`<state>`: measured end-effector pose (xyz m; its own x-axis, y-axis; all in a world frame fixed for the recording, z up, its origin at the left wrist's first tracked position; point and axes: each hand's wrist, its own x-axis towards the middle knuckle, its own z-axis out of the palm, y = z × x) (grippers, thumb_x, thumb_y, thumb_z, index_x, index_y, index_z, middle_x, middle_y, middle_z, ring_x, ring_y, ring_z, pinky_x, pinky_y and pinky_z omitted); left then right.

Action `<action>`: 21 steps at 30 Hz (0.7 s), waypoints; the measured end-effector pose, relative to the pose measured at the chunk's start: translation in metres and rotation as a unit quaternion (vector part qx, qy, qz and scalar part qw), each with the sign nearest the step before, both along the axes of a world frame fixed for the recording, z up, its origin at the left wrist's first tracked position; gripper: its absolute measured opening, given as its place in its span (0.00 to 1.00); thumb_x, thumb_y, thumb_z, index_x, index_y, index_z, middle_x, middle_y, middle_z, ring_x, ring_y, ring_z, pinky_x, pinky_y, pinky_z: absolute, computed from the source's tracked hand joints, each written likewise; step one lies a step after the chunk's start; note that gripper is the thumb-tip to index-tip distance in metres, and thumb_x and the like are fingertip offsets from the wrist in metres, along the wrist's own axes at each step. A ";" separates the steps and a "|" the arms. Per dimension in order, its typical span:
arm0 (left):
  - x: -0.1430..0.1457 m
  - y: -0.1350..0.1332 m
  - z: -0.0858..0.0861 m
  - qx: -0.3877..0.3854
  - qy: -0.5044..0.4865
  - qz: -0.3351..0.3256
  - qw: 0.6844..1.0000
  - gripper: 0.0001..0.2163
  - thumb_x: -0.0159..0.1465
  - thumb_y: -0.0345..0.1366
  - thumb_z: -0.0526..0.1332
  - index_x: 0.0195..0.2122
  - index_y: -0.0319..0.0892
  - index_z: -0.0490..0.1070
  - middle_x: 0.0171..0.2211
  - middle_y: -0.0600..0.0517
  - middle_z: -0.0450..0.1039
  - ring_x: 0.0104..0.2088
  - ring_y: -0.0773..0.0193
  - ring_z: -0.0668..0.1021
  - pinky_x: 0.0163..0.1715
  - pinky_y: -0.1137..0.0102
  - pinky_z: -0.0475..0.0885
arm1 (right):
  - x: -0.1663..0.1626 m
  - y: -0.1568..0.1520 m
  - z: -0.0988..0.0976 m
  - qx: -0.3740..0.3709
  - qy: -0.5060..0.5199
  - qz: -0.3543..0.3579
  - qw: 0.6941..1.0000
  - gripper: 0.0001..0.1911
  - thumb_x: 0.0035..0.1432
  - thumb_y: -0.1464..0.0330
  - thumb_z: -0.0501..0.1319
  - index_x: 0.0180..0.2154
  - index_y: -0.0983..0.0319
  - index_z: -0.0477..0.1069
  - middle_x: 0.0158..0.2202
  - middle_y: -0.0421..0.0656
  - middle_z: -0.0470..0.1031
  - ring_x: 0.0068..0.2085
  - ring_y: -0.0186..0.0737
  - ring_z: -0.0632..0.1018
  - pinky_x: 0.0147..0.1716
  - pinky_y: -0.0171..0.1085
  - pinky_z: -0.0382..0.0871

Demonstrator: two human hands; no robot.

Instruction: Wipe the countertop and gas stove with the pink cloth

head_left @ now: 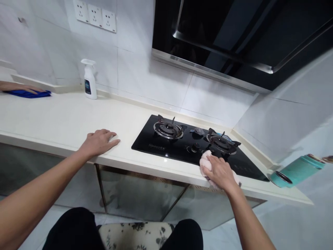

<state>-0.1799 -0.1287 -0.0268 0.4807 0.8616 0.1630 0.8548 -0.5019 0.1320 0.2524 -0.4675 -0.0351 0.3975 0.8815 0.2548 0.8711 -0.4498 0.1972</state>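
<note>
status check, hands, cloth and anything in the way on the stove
Left hand resting flat on counter. Right hand gripping cloth at front edge of stove. Scourer between burners, possibly in the way.

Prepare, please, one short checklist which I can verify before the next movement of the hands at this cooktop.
1. Right hand has a grip on the pale cloth: ok, at the front edge of the cooktop.
2. Left hand is clear of the burners: ok, it rests on the countertop.
3. Cooktop is free of loose things: not ok, a scouring pad lies between the two burners.
4. Burners are cool: cannot tell; no flame is visible, but heat does not show.
5. Spray bottle stands upright: ok, near the wall.
6. Co-worker's hand is well apart: ok, on a blue cloth at far left.
</note>
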 end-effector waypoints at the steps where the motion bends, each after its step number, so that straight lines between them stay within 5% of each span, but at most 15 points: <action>1: 0.000 -0.001 0.000 -0.001 -0.001 0.000 1.000 0.32 0.70 0.58 0.49 0.65 0.42 0.71 0.67 0.37 0.66 0.65 0.39 0.67 0.63 0.44 0.60 | -0.004 0.007 0.005 -0.021 0.003 0.016 1.000 0.32 0.69 0.53 0.52 0.66 0.63 0.69 0.71 0.52 0.65 0.57 0.59 0.72 0.51 0.50 0.65; 9: 0.001 0.002 -0.005 0.006 -0.020 0.000 1.000 0.34 0.67 0.59 0.48 0.64 0.45 0.73 0.67 0.37 0.68 0.66 0.36 0.67 0.63 0.44 0.60 | 0.010 0.060 0.038 -0.168 0.065 -0.026 0.983 0.39 0.68 0.50 0.52 0.72 0.61 0.60 0.76 0.51 0.55 0.68 0.66 0.64 0.60 0.61 0.61; 14: 0.001 0.002 -0.006 0.001 -0.032 -0.007 0.999 0.34 0.66 0.60 0.48 0.64 0.44 0.73 0.66 0.37 0.68 0.66 0.35 0.67 0.64 0.45 0.59 | 0.011 0.081 0.039 -0.173 0.058 -0.032 0.983 0.35 0.66 0.50 0.54 0.67 0.62 0.69 0.74 0.52 0.59 0.67 0.65 0.66 0.60 0.59 0.63; 21: 0.000 0.002 -0.010 0.005 -0.049 -0.012 0.999 0.33 0.67 0.60 0.49 0.63 0.46 0.74 0.66 0.38 0.69 0.65 0.37 0.68 0.64 0.47 0.58 | -0.008 0.058 0.026 -0.109 0.009 -0.002 0.994 0.25 0.69 0.61 0.51 0.59 0.61 0.77 0.68 0.49 0.70 0.57 0.59 0.72 0.53 0.50 0.65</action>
